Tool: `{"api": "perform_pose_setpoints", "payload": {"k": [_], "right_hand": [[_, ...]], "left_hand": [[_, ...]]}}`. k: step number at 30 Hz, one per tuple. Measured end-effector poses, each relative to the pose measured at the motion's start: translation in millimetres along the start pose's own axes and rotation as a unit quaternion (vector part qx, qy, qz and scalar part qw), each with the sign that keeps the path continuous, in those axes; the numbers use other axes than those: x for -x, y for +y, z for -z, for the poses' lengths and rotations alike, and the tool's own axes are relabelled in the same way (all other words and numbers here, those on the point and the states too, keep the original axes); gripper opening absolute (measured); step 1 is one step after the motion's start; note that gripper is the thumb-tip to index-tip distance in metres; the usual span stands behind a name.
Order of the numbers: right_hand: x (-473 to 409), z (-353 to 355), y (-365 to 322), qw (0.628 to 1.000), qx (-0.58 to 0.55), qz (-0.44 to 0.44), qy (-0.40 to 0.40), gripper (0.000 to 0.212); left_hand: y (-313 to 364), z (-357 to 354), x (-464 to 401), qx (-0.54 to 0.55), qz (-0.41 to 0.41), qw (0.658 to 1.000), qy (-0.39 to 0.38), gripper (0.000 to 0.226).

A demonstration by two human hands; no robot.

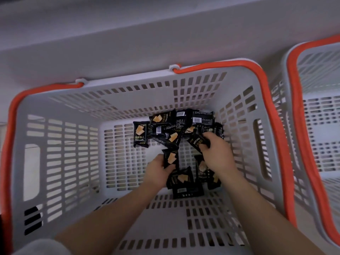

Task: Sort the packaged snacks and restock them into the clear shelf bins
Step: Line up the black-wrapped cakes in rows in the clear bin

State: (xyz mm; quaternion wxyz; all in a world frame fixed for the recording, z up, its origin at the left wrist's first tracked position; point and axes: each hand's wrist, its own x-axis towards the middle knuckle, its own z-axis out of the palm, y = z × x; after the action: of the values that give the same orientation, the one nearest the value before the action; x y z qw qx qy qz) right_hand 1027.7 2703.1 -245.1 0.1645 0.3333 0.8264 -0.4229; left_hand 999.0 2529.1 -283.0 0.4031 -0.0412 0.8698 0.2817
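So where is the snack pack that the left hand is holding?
In the head view, the black snack pack sits mid-floor of the grey basket, gripped by the left hand, just left of the right hand.

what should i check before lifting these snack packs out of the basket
1. Left hand has a pack: ok, its fingers grip one black snack pack.
2. Right hand has a pack: ok, it grips another black pack.
3. Packs all one kind: ok as far as shown, every visible wrapper is black, several reading DRYCAKE.
4. Basket done: not ok, a loose pile lies at the far end and more packs lie under the wrists.
5. Way up out of the grey basket: ok, nothing lies over the arms.
6. Clear shelf bins ready: cannot tell, none in view.
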Motion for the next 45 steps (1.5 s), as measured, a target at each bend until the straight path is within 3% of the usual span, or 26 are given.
{"api": "perform_pose_setpoints", "payload": {"k": [2,4,7,10,13,17,21,22,25,27,30,33,37,41,45], "right_hand": [[0,-2,-6,0.999,0.02,0.044,-0.024,0.032],[1,-7,-10,0.994,0.027,0.075,-0.075,0.034],[4,-16,-12,0.976,0.029,0.096,-0.193,0.031],[6,-21,-11,0.96,0.004,0.053,-0.276,0.03],[2,-19,-8,0.954,-0.067,-0.007,-0.291,0.045],[2,-16,-9,0.941,-0.133,-0.021,-0.309,0.068],[0,-18,-5,0.937,-0.073,0.02,-0.342,0.019],[-1,-17,-4,0.935,-0.075,0.019,-0.346,0.018],[-4,-14,0,0.947,-0.053,0.01,-0.318,0.02],[-6,-12,3,0.962,0.072,0.029,-0.262,0.022],[-4,-13,5,0.964,0.195,0.034,-0.177,0.032],[-1,-21,6,0.956,0.236,0.061,-0.164,0.036],[-1,-21,8,0.973,0.118,-0.021,-0.197,0.034],[-1,-11,3,0.983,0.015,-0.056,-0.176,0.031],[18,9,-14,0.982,-0.097,-0.037,-0.157,0.028]], "left_hand": [[-5,23,7,-0.085,-0.076,0.991,-0.071,0.027],[-5,41,11,-0.204,-0.155,0.956,-0.146,0.029],[4,55,15,-0.31,-0.234,0.904,-0.178,0.036],[14,57,15,-0.277,-0.264,0.913,-0.14,0.03],[18,61,14,-0.184,-0.264,0.945,-0.063,0.024],[24,63,11,-0.176,-0.322,0.929,-0.055,0.026],[30,56,9,-0.185,-0.349,0.914,-0.095,0.032],[28,55,8,-0.177,-0.353,0.914,-0.089,0.035],[18,46,9,-0.109,-0.306,0.946,0.012,0.038],[8,37,11,-0.085,-0.235,0.966,0.062,0.031],[-10,18,6,-0.17,-0.203,0.964,0.006,0.029],[-15,-3,0,-0.259,-0.205,0.944,-0.027,0.038],[-19,-29,5,-0.338,-0.126,0.933,-0.017,0.04],[-22,-23,7,-0.337,-0.126,0.933,-0.021,0.036],[-15,2,17,-0.264,-0.117,0.952,-0.097,0.032]]}}
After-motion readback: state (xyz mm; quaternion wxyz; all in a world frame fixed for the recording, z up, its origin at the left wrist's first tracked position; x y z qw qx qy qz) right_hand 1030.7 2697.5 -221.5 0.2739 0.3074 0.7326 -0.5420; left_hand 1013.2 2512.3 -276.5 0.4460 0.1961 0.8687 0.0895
